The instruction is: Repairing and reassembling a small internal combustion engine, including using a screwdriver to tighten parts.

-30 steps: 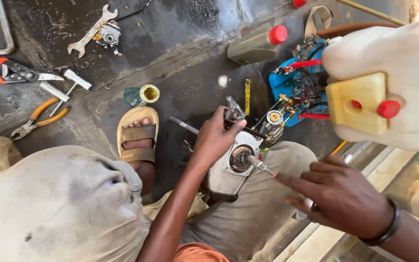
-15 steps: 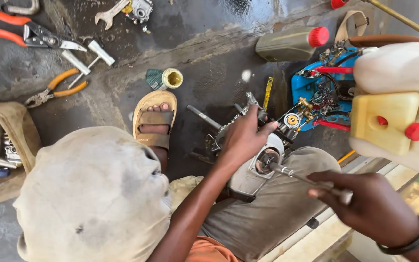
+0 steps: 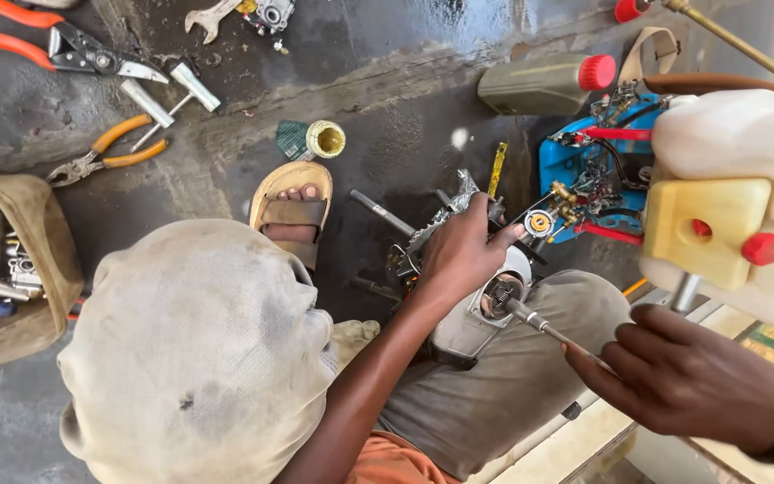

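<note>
We see the left hand (image 3: 463,251) closed around a small grey engine part (image 3: 481,309) on the lap, and the right hand (image 3: 683,376) gripping a screwdriver (image 3: 544,327), its tip inside the part

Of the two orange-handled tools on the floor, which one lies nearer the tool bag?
The small orange-handled pliers, just above the brown tool bag. The larger orange-handled cutters lie farther up, at the top left corner.

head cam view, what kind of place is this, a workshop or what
Probably an informal repair spot on an oil-stained concrete floor: pliers and a wrench lie loose, and a small engine part rests on someone's lap.
</note>
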